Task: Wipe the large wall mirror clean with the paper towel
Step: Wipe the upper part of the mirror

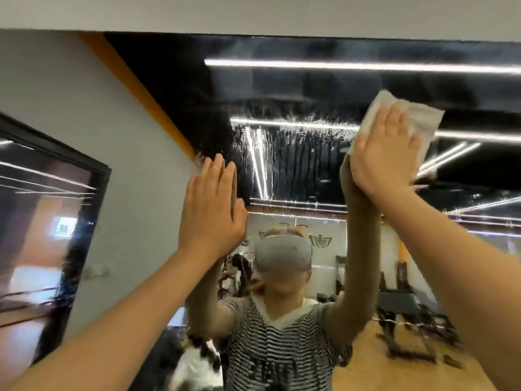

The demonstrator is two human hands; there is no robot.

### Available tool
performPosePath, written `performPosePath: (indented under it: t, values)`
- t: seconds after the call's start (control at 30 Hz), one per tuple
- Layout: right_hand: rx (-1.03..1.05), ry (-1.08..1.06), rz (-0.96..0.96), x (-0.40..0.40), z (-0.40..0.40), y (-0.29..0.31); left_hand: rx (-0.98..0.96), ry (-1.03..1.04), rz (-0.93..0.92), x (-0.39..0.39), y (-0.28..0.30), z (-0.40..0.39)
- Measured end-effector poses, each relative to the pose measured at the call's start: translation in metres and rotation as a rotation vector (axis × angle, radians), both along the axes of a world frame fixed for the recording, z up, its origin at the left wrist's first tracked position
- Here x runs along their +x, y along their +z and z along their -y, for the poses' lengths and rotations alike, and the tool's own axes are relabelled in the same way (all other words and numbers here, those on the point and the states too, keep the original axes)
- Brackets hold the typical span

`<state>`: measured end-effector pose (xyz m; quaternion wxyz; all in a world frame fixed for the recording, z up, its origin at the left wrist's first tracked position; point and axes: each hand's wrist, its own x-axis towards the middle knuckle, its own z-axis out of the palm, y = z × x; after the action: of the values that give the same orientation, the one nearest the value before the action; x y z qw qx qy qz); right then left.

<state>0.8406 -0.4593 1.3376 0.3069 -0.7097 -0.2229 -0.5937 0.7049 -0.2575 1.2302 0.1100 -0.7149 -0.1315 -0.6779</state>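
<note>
I press the white crumpled paper towel (406, 119) flat against the large wet-streaked wall mirror (296, 153) with my right hand (386, 156), fingers straight to spread pressure, while my open left hand (211, 210) braces on the glass.

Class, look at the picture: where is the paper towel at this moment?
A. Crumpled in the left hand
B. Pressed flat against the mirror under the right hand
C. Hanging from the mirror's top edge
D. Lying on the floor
B: the right hand lies with straight fingers on the paper towel, flat against the mirror; the left hand is bare.
</note>
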Motion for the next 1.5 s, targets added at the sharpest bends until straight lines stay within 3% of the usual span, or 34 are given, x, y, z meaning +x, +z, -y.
performPosePath:
  t: [0.23,0.43,0.63,0.8,1.13,1.33,1.5]
  values:
    - [-0.248,0.094,0.170,-0.046,-0.071,-0.015,0.006,-0.004,-0.026,-0.002,0.001,-0.005]
    - [-0.415,0.031,0.216,-0.011,-0.012,-0.014,0.012,-0.015,-0.027,-0.003,0.000,-0.005]
    - [-0.264,0.031,0.109,0.034,0.061,-0.012,0.013,0.000,-0.026,-0.003,0.000,-0.003]
    - [-0.084,-0.003,0.061,0.014,0.034,-0.014,0.016,0.038,-0.017,0.001,0.000,-0.001]
    - [-0.280,0.061,0.181,-0.047,-0.077,-0.017,0.025,0.036,-0.025,0.000,-0.002,-0.008]
    - [-0.416,0.034,0.255,-0.019,-0.025,-0.016,0.027,0.027,-0.041,-0.001,0.001,-0.007]
    - [-0.273,0.025,0.182,0.031,0.045,-0.020,0.021,0.019,-0.034,-0.001,0.000,-0.006]
